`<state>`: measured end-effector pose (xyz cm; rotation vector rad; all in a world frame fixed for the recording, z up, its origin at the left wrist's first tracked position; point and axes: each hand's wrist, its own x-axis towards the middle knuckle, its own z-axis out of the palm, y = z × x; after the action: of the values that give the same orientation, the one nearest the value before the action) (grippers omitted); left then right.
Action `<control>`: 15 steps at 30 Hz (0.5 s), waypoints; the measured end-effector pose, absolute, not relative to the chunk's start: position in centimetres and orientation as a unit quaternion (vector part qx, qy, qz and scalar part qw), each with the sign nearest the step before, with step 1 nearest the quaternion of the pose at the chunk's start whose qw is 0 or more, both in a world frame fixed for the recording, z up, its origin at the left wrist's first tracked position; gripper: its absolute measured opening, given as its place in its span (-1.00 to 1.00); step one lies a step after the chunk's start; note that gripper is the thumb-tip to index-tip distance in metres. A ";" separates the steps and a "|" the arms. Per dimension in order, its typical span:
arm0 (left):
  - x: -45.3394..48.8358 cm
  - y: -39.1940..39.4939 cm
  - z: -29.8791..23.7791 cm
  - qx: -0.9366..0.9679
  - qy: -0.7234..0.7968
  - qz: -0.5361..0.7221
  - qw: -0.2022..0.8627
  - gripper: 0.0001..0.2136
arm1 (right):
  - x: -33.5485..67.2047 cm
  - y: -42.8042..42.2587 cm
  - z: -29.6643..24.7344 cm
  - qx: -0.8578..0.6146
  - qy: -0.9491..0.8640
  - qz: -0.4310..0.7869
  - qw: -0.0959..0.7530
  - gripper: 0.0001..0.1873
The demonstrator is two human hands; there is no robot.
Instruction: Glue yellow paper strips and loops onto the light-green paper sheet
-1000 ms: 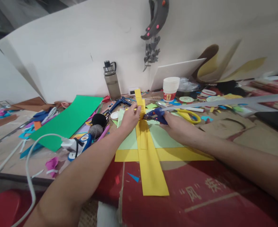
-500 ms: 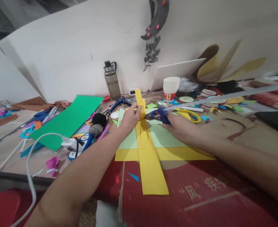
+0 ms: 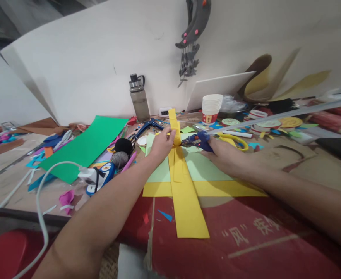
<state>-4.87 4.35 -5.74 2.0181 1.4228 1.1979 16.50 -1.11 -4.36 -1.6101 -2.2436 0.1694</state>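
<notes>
My left hand [image 3: 162, 144] pinches a folded yellow paper strip [image 3: 173, 124] and holds its far end up off the table. My right hand [image 3: 224, 154] grips a blue hot glue gun [image 3: 196, 141], whose nozzle points left at the fold of that strip. A long translucent glue stick [image 3: 277, 116] juts from the back of the gun toward the right. A wider yellow paper strip [image 3: 187, 209] runs toward me, crossing a light green sheet [image 3: 201, 167] and a yellow sheet [image 3: 231, 188].
A green sheet [image 3: 86, 145], yarn balls [image 3: 120, 152], a power strip with white cable [image 3: 96, 176] and paper scraps lie left. A water bottle [image 3: 138, 99], stacked paper cups [image 3: 211, 107], yellow scissors [image 3: 233, 140] and tape rolls stand behind. Red cloth [image 3: 245, 240] covers the near edge.
The glue stick's far end has swung upward and the gun's nozzle has moved slightly closer to the yellow fold. The view has shifted a little; my left hand keeps its pinch.
</notes>
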 end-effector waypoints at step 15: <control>-4.6 4.2 -5.6 0.710 0.514 0.437 0.204 -0.80 | 16.4 -2.2 -3.1 -0.577 -0.795 0.075 0.173 -0.75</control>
<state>-4.63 4.17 -5.60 1.9794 1.4331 1.2195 16.43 -2.18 -3.15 -1.6362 -2.2543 0.2127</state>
